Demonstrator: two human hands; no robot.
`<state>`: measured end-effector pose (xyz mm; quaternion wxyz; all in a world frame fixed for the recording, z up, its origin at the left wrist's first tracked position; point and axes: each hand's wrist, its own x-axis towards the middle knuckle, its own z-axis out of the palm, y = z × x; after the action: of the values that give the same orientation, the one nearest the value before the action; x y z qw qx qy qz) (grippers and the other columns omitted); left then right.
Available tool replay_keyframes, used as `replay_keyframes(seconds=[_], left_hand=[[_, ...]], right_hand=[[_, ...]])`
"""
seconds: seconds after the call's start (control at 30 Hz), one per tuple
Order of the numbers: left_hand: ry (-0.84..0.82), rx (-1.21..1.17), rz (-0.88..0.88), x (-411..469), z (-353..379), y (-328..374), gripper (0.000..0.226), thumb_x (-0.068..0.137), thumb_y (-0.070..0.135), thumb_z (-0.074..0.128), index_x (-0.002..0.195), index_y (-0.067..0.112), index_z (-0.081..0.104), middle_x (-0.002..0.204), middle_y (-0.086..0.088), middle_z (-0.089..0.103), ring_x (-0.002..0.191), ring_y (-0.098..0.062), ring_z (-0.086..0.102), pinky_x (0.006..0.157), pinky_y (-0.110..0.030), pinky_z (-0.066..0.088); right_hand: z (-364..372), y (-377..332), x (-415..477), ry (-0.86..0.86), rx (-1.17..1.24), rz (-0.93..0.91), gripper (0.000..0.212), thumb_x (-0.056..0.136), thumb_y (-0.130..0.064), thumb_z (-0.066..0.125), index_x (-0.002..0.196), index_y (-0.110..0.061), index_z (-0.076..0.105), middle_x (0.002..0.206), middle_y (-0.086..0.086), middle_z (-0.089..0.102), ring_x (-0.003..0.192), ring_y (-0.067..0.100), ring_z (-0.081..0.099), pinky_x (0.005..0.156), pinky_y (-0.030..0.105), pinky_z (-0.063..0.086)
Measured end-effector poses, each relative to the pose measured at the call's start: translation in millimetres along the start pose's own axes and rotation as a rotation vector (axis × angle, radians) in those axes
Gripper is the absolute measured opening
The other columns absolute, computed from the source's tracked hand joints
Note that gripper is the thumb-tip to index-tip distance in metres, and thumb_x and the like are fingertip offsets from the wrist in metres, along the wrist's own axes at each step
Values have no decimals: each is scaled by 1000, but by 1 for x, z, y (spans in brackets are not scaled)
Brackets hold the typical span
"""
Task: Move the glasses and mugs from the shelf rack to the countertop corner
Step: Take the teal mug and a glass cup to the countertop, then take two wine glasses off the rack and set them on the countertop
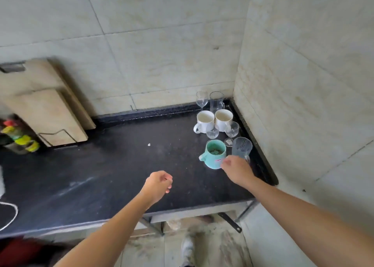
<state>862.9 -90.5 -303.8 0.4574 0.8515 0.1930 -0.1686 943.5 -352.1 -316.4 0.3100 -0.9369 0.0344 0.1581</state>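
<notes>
The glasses and mugs stand grouped in the corner of the black countertop (121, 165). At the back are a wine glass (201, 100) and a tall clear glass mug (216, 101). In front of them are two white mugs (204, 121) (223, 119) and two small stemmed glasses (212, 133) (232, 129). Nearest me stand a teal mug (215, 154) and a clear ribbed glass mug (241, 147). My right hand (235, 168), fingers curled, sits at the foot of these two and hides the clear mug's base. My left hand (158, 183) hovers loosely curled over the counter, holding nothing.
Wooden cutting boards (44, 103) lean on the tiled wall at the left. Bottles with yellow and red caps (20, 137) stand below them. A white cord (10, 216) lies at the counter's left front edge. A tiled wall closes the right side of the corner.
</notes>
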Motion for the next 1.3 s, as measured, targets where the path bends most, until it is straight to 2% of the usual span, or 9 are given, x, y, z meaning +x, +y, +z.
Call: replay_keyframes(seconds=[0.13, 0.23, 0.37, 0.47, 0.67, 0.8, 1.0, 1.2, 1.3], left_hand=[[164, 50, -59, -96, -47, -48, 12, 89, 17, 53, 89, 18, 65, 76, -2, 66, 69, -16, 60, 52, -19, 44], [331, 135, -129, -174, -88, -88, 17, 90, 21, 54, 100, 16, 67, 82, -1, 66, 83, -21, 64, 67, -27, 48], [545, 211, -253, -284, -128, -152, 22, 88, 19, 54, 104, 13, 69, 98, -6, 72, 95, -25, 66, 81, -29, 48], [656, 231, -380, -371, -144, -203, 20, 89, 25, 53, 101, 18, 67, 98, -6, 72, 94, -26, 65, 80, -31, 51], [808, 191, -648, -543, -143, -297, 19, 89, 27, 50, 92, 18, 66, 89, -3, 72, 84, -23, 66, 71, -32, 52], [876, 161, -798, -650, -135, -353, 8, 85, 29, 53, 85, 25, 59, 95, -2, 70, 89, -23, 64, 77, -34, 52], [1032, 132, -941, -797, -136, -422, 10, 87, 29, 51, 87, 27, 61, 91, 2, 69, 82, -16, 60, 69, -31, 48], [1132, -21, -1066, -887, -128, -476, 11, 90, 29, 52, 91, 25, 62, 90, 4, 68, 78, -10, 61, 64, -26, 48], [1176, -54, -1129, -920, -130, -502, 13, 89, 28, 52, 93, 23, 63, 94, 2, 69, 81, -14, 62, 69, -28, 51]], right_hand=[[36, -80, -51, -152, -155, -326, 20, 88, -31, 51, 91, -19, 66, 93, 0, 68, 92, 27, 62, 73, 33, 46], [72, -146, -101, -242, -255, -584, 22, 90, -32, 50, 102, -23, 66, 99, -4, 70, 91, 23, 63, 79, 35, 51], [128, -228, -178, -321, -391, -967, 21, 93, -30, 49, 104, -21, 64, 100, -2, 69, 89, 23, 62, 76, 35, 51], [172, -279, -247, -369, -465, -1229, 22, 94, -31, 47, 107, -21, 63, 107, 0, 65, 91, 23, 61, 71, 33, 45], [257, -346, -414, -428, -492, -1635, 28, 92, -36, 47, 110, -22, 63, 110, 5, 63, 100, 31, 61, 76, 37, 45], [309, -370, -530, -483, -482, -1816, 31, 92, -37, 47, 113, -21, 63, 111, 5, 64, 101, 30, 62, 75, 36, 44], [376, -397, -693, -593, -427, -1995, 29, 93, -35, 48, 112, -19, 63, 115, 5, 65, 105, 29, 61, 85, 38, 48], [429, -411, -815, -682, -383, -2177, 28, 93, -34, 48, 111, -19, 63, 113, 5, 65, 101, 28, 62, 81, 36, 47], [462, -422, -864, -728, -356, -2238, 27, 91, -33, 50, 108, -19, 65, 112, 5, 69, 98, 27, 64, 78, 34, 46]])
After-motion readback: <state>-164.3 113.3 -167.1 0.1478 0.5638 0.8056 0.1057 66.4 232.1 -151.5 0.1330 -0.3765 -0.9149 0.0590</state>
